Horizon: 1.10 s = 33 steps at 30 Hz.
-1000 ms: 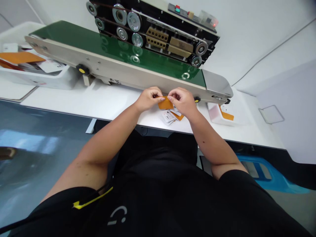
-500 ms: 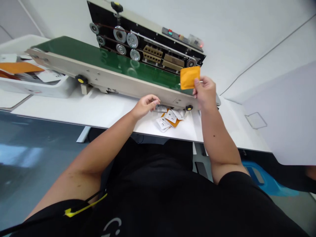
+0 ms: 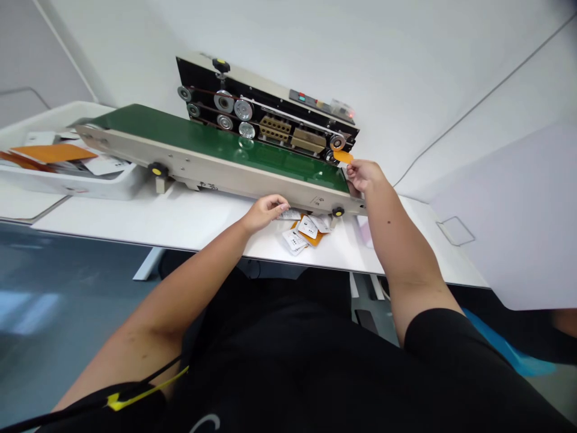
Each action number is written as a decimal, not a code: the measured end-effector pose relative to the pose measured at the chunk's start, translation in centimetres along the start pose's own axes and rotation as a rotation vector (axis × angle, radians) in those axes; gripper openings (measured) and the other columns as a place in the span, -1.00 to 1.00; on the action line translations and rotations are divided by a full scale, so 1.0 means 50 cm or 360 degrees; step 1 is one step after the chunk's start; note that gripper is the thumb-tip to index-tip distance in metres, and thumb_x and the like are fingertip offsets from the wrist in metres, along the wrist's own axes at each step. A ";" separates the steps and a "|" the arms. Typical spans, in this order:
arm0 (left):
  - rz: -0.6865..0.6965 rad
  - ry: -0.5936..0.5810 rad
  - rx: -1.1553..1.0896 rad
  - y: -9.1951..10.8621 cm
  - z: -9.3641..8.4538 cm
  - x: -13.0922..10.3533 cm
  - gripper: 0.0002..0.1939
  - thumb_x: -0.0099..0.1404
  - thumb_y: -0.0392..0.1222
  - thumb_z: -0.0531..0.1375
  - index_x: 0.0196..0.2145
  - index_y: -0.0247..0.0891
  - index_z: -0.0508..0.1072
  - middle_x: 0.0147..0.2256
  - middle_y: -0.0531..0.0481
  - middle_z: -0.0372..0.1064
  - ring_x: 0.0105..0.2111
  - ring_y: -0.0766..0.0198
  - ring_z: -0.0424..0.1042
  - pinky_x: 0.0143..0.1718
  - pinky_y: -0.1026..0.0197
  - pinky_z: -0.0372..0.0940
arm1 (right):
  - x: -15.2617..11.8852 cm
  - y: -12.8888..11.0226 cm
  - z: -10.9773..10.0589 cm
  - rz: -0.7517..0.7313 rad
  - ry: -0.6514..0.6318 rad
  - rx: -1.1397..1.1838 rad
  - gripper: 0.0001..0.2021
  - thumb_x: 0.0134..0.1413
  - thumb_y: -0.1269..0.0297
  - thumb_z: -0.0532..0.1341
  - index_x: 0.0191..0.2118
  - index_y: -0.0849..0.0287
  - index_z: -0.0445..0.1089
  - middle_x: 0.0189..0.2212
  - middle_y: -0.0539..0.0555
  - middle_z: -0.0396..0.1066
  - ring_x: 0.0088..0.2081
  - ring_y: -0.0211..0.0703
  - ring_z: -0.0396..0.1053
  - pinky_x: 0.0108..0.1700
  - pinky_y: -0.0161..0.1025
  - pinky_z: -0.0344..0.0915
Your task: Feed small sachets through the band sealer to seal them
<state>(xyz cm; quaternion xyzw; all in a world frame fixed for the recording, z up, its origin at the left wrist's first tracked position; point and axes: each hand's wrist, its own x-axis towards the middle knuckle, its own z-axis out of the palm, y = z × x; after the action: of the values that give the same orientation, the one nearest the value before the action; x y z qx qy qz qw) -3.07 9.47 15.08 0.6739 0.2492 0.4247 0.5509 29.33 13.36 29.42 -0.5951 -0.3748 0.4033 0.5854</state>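
Observation:
An orange sachet [image 3: 343, 157] is pinched by one edge in my right hand [image 3: 363, 175], at the right end of the band sealer [image 3: 274, 114]. The sachet's far edge is close to the sealer's end rollers [image 3: 337, 142]; whether it is between them I cannot make out. Below the hand runs the green conveyor belt [image 3: 193, 141]. My left hand [image 3: 267, 213] is loosely curled at the conveyor's front side, nothing visible in its fingers. Beside its fingertips lies a small pile of white and orange sachets [image 3: 308, 227] on the white table [image 3: 216, 216].
A white bin [image 3: 112, 185] with several orange and white packets stands at the left, by the belt's far end. Black knobs [image 3: 157, 170] stick out from the conveyor's front. A cable runs along the wall at right. A blue plastic thing [image 3: 509, 349] is low at the right.
My right hand has carried the orange sachet toward the sealer's end rollers and turned it from facing me to nearly edge-on. My left hand stays by the pile. The view has tilted up slightly.

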 end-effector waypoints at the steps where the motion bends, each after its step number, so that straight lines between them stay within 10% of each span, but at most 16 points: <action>1: -0.0005 -0.0007 0.0007 0.001 0.001 0.000 -0.52 0.26 0.23 0.32 -0.21 -0.31 0.52 -0.35 0.00 0.43 -0.46 0.40 0.30 -0.42 0.31 0.26 | 0.003 0.000 0.007 0.0026 0.0016 0.0023 -0.72 0.03 0.54 0.30 -0.38 0.11 0.16 -0.66 -0.16 0.18 -0.67 -0.43 0.14 -0.69 -0.56 0.04; 9: 0.0086 -0.0026 0.0183 -0.005 -0.001 0.003 -0.53 0.31 0.23 0.27 -0.22 -0.30 0.51 -0.34 -0.03 0.45 -0.44 0.35 0.33 -0.37 0.26 0.28 | 0.000 0.002 0.064 0.0020 0.0165 -0.0161 -0.66 0.25 0.37 0.29 0.03 0.08 0.15 -0.52 -0.11 0.37 -0.64 -0.36 0.21 -0.65 -0.49 0.02; 17: 0.0329 -0.0300 0.1269 -0.029 0.004 0.007 -0.67 0.41 -0.01 0.16 -0.06 -0.24 0.60 -0.07 -0.17 0.57 -0.08 0.08 0.52 -0.01 0.09 0.39 | -0.154 0.092 0.053 -0.1168 0.0455 -0.0817 -0.53 0.43 0.00 0.02 0.31 0.09 0.15 -0.28 0.07 0.41 -0.35 -0.19 0.41 -0.33 -0.24 0.35; 25: -0.0031 -0.0285 0.1783 -0.034 0.022 0.009 -0.42 0.39 0.00 0.22 0.30 -0.20 0.42 0.22 -0.24 0.46 0.20 -0.13 0.44 0.24 -0.06 0.32 | -0.345 0.327 0.109 -0.1181 -0.0462 -0.1153 -0.73 0.27 0.22 0.19 0.03 0.03 0.48 -0.45 -0.02 0.44 -0.44 -0.14 0.37 -0.28 -0.16 0.34; 33: 0.0097 -0.0162 0.1505 -0.054 0.001 0.017 -0.67 0.41 -0.23 0.16 0.06 -0.19 0.58 0.01 -0.12 0.60 0.01 0.10 0.55 0.10 0.14 0.38 | -0.352 0.352 0.117 -0.1247 -0.0401 -0.1405 -0.77 0.25 0.27 0.17 -0.10 0.11 0.56 -0.49 0.05 0.45 -0.25 0.02 0.40 -0.13 -0.09 0.31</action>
<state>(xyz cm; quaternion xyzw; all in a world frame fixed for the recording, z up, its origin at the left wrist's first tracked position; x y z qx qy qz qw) -2.22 10.86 12.76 0.8776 0.3680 0.2471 0.1827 16.55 -1.08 12.63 -0.5473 -0.7645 0.0312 0.3391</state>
